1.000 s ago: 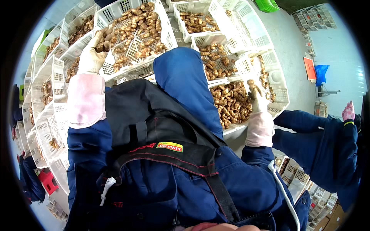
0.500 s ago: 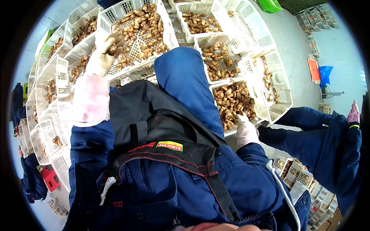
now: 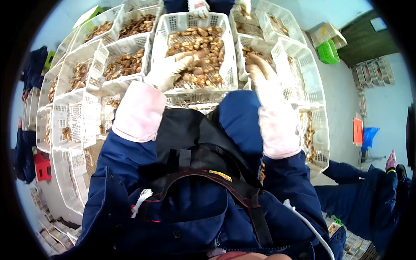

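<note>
My left hand [image 3: 173,71], in a pale glove with a pink cuff, reaches over the near left part of a white plastic crate [image 3: 234,65]. Its fingers stretch apart across a layer of brown, stubby mushroom-like pieces [image 3: 203,43]; I see nothing held. On the right, my right hand [image 3: 261,73], gloved the same way with brown-stained fingertips, is above a smaller white crate [image 3: 242,40] of similar pieces. Its fingers are extended and slightly blurred, with no piece visible in them.
Several more white crates of brown pieces stand on the left, one a slatted crate [image 3: 89,71]. Across from me are a co-worker's gloved hands [image 3: 199,8]. A person in dark blue [image 3: 368,190] is at the right. A green basket [image 3: 328,52] and red stool [image 3: 42,167] stand farther off.
My view has turned left, bringing the large crate to the middle. My left hand no longer shows the piece it held. My right hand has moved up and away from the lower right crate.
</note>
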{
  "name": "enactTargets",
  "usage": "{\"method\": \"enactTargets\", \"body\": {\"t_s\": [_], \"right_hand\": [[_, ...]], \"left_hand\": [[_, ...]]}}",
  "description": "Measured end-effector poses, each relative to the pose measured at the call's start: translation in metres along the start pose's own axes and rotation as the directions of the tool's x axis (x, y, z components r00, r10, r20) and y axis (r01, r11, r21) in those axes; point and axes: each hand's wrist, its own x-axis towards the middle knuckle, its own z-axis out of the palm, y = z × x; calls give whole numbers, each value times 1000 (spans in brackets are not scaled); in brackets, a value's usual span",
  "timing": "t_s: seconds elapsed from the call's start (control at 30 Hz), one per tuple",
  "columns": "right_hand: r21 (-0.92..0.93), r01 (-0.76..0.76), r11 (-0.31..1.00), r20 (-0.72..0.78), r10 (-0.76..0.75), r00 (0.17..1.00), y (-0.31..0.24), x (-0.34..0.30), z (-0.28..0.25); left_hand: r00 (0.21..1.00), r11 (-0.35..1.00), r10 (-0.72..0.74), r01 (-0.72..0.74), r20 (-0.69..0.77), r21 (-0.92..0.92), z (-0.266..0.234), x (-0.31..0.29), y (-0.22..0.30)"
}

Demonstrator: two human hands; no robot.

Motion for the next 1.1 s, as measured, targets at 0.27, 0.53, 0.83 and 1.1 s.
{"method": "enactTargets", "body": {"t_s": [0.27, 0.53, 0.83, 1.1], "right_hand": [[173, -66, 983, 256, 20, 966, 48, 37, 130], [265, -209, 941, 273, 135, 953, 56, 48, 127], [168, -239, 956, 314, 177, 933, 50, 45, 132], [44, -289, 956, -176, 292, 940, -13, 50, 63]], "left_hand": [[980, 944, -49, 108, -192, 313, -26, -2, -1], [983, 944, -54, 109, -177, 313, -33, 16, -4], [958, 938, -88, 172, -274, 302, -34, 13, 4], [909, 975, 35, 61, -415, 215, -50, 27, -3]]}}
